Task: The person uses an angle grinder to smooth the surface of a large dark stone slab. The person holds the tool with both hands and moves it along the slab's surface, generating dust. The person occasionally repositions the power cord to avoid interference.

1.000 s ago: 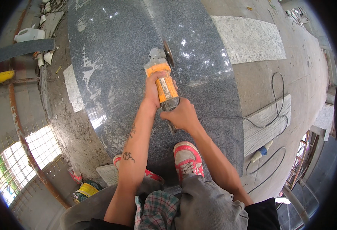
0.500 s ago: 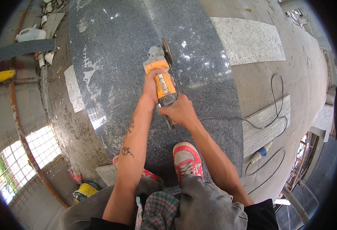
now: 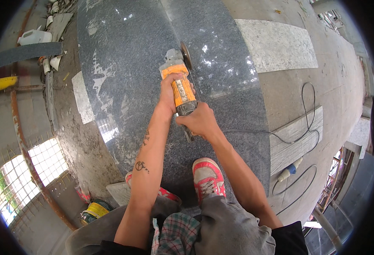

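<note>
Orange grinder [image 3: 182, 90] held two-handed over a dark slab [image 3: 131, 63]

The tool's orange body is wrapped by the left hand [image 3: 167, 94], closed just behind the metal head [image 3: 173, 56]. The dark rear end is clasped by the right hand [image 3: 200, 121], partly hidden from view. The grinder is pointed ahead over the middle of the slab, its disc [image 3: 186, 55] set upright on the right of the head. A thin line [image 3: 173, 29] is drawn or cut along the slab, and the disc is placed at it; contact cannot be made out, nor whether the disc is spinning.

If the grip were twisted mid-cut, the disc could be pinched and the tool kicked back toward the knees [image 3: 233, 225]. If the two hands were pushed unevenly, the line could be missed and the polished face scored. No guard can be made out over the disc, so chips might be thrown freely.

Near the slab's close end a red and white shoe [image 3: 208, 178] is planted. Loose checked cloth [image 3: 177, 233] is hung by the knees and could be snagged if the disc were drawn in. To the right, a cord [image 3: 255, 131] is trailed off the slab and across a board [image 3: 295, 140] in loops; a foot could be caught in it. Farther out, a pale sheet [image 3: 276, 44] is laid flat.
</note>
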`<state>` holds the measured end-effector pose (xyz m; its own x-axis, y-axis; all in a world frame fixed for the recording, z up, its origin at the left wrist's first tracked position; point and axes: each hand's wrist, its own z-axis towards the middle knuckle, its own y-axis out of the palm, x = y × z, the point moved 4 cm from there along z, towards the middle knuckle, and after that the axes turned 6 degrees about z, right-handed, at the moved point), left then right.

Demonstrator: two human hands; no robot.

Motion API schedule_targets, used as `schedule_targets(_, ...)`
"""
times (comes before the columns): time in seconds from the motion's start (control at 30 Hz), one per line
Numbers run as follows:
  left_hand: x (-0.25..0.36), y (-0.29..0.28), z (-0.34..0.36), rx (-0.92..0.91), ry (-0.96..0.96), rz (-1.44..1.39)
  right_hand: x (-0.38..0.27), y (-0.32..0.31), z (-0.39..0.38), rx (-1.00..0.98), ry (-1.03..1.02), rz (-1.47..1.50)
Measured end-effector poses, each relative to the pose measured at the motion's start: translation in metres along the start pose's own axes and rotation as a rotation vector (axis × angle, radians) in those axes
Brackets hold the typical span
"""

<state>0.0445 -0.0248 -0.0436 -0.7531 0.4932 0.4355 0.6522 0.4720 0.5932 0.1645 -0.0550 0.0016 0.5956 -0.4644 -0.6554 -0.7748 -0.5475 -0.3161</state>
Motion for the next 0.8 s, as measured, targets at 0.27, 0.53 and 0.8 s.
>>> schedule_targets(0.27,-0.025,-0.009,-0.02,0.015,0.031,0.066,0.016,0.005,-0.029,0.034,-0.017,0.032)
schedule_targets(0.53,-0.007,-0.003,-0.005,0.01,0.007,0.005,0.002,0.0,-0.007,-0.034,0.043,0.015)
schedule_targets(0.8,-0.033,-0.01,-0.024,-0.001,-0.011,0.027,0.019,0.004,-0.032,0.021,-0.024,0.016)
